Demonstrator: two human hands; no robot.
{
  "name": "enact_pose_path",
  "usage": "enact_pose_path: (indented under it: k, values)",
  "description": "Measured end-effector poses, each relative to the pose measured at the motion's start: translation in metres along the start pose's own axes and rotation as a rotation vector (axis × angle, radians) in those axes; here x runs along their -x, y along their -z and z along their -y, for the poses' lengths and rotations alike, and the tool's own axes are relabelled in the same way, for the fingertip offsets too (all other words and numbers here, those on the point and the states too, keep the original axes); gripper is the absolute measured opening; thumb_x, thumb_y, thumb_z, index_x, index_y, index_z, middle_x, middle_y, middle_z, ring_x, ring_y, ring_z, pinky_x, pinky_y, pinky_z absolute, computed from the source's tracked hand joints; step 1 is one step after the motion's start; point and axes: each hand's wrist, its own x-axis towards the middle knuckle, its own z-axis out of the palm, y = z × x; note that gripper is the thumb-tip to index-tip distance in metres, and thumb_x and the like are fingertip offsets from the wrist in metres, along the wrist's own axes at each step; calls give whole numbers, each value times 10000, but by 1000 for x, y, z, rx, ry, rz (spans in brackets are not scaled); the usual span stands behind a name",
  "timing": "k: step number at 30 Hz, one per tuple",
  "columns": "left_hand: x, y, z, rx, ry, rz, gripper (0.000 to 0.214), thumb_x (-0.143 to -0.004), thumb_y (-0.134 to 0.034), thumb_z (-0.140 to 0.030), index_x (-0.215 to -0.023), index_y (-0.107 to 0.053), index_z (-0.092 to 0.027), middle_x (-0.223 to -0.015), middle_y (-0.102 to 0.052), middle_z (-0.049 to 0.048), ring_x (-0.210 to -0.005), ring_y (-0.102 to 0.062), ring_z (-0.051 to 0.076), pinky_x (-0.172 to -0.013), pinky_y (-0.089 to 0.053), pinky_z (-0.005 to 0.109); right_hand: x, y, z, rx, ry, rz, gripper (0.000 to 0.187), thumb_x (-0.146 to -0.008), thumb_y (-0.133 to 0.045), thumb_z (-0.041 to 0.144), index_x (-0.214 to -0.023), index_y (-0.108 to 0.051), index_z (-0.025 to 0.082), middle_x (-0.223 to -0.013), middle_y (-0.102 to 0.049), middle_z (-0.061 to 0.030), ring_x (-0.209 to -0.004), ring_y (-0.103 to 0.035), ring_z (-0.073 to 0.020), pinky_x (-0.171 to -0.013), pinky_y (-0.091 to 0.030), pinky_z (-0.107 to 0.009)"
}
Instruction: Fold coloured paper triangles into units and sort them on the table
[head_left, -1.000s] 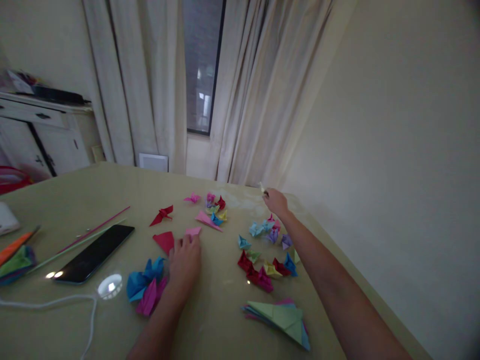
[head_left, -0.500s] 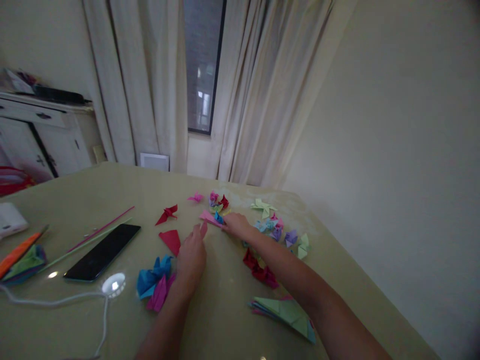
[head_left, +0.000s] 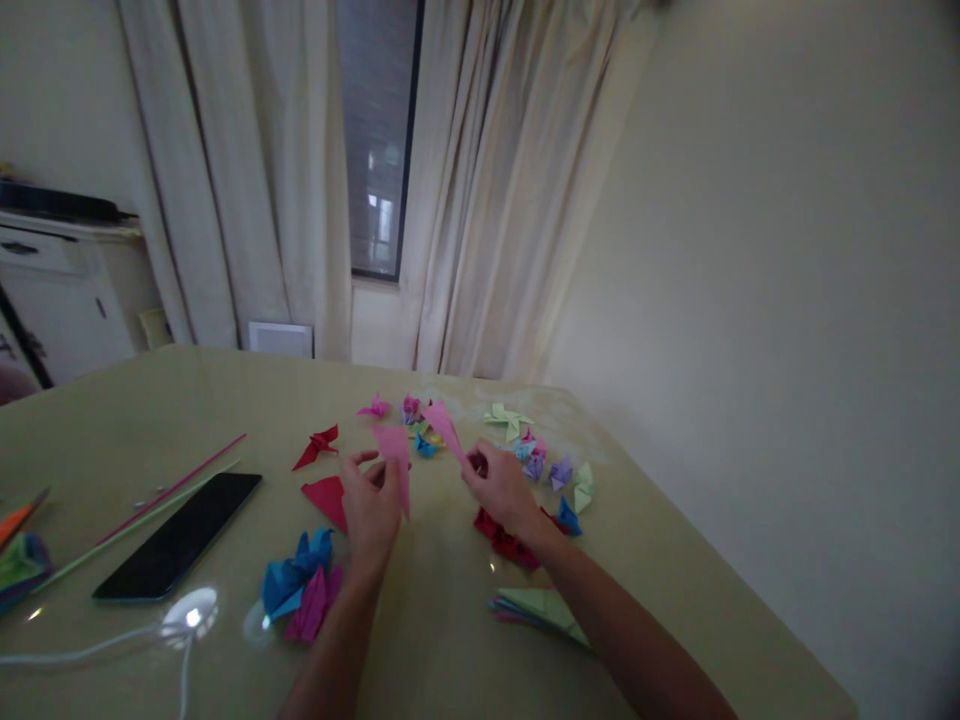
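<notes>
My left hand (head_left: 371, 507) is raised just above the table and pinches a pink folded paper triangle (head_left: 395, 457). My right hand (head_left: 500, 490) is closed on a second pink folded paper piece (head_left: 443, 426) that points up and to the left. Both hands hover over the middle of the beige table (head_left: 420, 640), a short way apart. A red folded triangle (head_left: 325, 496) lies flat just left of my left hand. Small red paper figures (head_left: 507, 541) lie under my right wrist.
A black phone (head_left: 180, 534), a white cable with a round puck (head_left: 187, 611) and thin pink and green sticks (head_left: 161, 495) lie at the left. Blue and magenta folded papers (head_left: 300, 585) sit near my left forearm. Several small coloured figures (head_left: 551, 470) and a green folded stack (head_left: 541, 606) lie at the right.
My right hand came back from the far right, set down a green figure, and lifted a pink piece off the table. My left hand rose with its pink triangle.
</notes>
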Motion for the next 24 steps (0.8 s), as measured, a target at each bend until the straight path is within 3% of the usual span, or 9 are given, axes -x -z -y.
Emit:
enact_pose_path:
  k: [2, 6, 9, 14, 17, 20, 22, 24]
  values:
    - [8, -6, -1, 36, -54, 85, 323, -902, -637, -408, -1129, -522, -209, -858, -779, 67, -822, -769, 247, -714, -594, 341, 31, 9, -6, -150, 21, -168, 106, -949, -619, 227, -899, -710, 200, -771, -739, -12, -635, -656, -153, -623, -452, -242]
    - [43, -23, -15, 1, -217, 364, 291, -956, -523, -423, -1050, -667, -189, -1009, -784, 98, -946, -743, 248, -862, -575, 367, 88, 14, -11, -57, 117, -409, 158, -1007, -590, 263, -1001, -744, 230, -825, -735, -52, -679, -670, -197, -675, -506, -301]
    - [76, -34, -28, 31, -274, 546, 347, -980, -503, -429, -1113, -705, -181, -1080, -774, 84, -981, -720, 235, -894, -560, 344, 116, 4, -10, 46, 174, -454, 192, -1032, -572, 248, -1049, -763, 242, -845, -744, -79, -758, -699, -234, -718, -530, -334]
    - [109, -45, -29, 160, -200, 774, 346, -970, -596, -507, -1009, -673, -172, -851, -707, 23, -774, -652, 177, -707, -531, 262, 150, -12, -12, 11, 169, -509, 177, -1017, -597, 233, -1040, -765, 280, -858, -751, -77, -769, -708, -257, -701, -555, -356]
    - [112, -48, -21, 259, -128, 822, 441, -974, -601, -508, -1262, -587, -175, -861, -711, 25, -752, -653, 169, -692, -543, 271, 168, -5, -21, -138, 90, -561, 191, -967, -693, 277, -1153, -735, 292, -931, -752, -60, -734, -692, -228, -690, -578, -343]
    - [116, -48, -18, 280, -100, 947, 637, -967, -607, -500, -1494, -437, -185, -916, -734, 46, -751, -671, 168, -670, -550, 272, 179, 15, -34, -326, -109, -650, 341, -940, -733, 340, -1272, -683, 274, -999, -736, -58, -698, -664, -190, -674, -579, -315]
    - [121, -47, -18, 195, -117, 1058, 587, -947, -639, -460, -1453, -525, -185, -913, -735, 50, -760, -683, 172, -641, -539, 255, 182, 30, -42, -482, -217, -648, 497, -921, -748, 401, -1378, -623, 250, -1096, -729, -81, -739, -681, -190, -687, -583, -312]
    - [128, -46, -19, 103, -142, 1155, 465, -936, -656, -410, -1346, -636, -192, -921, -739, 51, -761, -696, 174, -623, -531, 242, 183, 41, -49, -637, -261, -565, 525, -908, -753, 459, -1363, -638, 221, -1036, -734, -73, -750, -685, -195, -677, -574, -302]
